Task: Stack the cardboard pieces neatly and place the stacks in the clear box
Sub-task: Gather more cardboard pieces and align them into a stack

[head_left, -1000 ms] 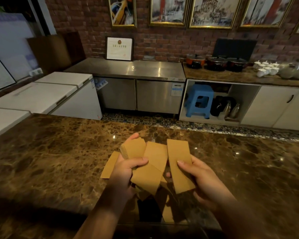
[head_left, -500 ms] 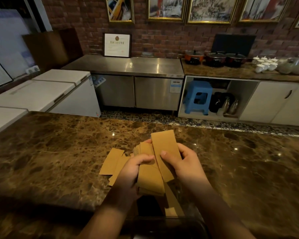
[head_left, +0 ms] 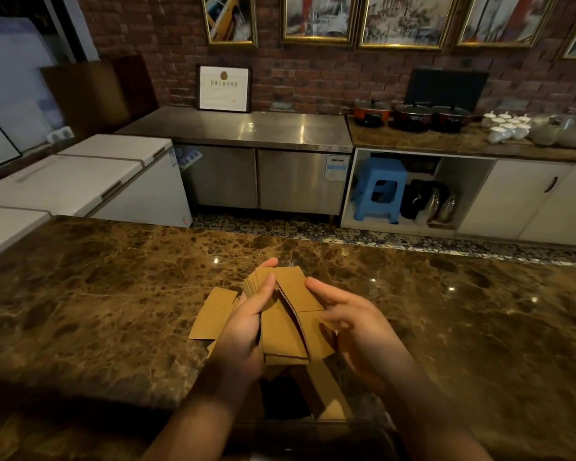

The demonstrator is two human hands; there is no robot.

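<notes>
Left hand [head_left: 246, 327] clamps a stack of cardboard pieces [head_left: 290, 324] above the table [head_left: 97, 311] near its front edge; right hand [head_left: 356, 331], fingers apart, touches the stack's right side. Loose pieces [head_left: 213, 314] lie beneath.

A dim room with a red brick wall [head_left: 330, 81] hung with gilt-framed paintings [head_left: 403, 19]. Below it stand a steel cabinet [head_left: 263, 154], white chest freezers [head_left: 107, 181] and a blue stool [head_left: 379, 188] in an open shelf. Patterned tiles [head_left: 280, 229] cover the floor beyond the brown marble worktop [head_left: 97, 294].
</notes>
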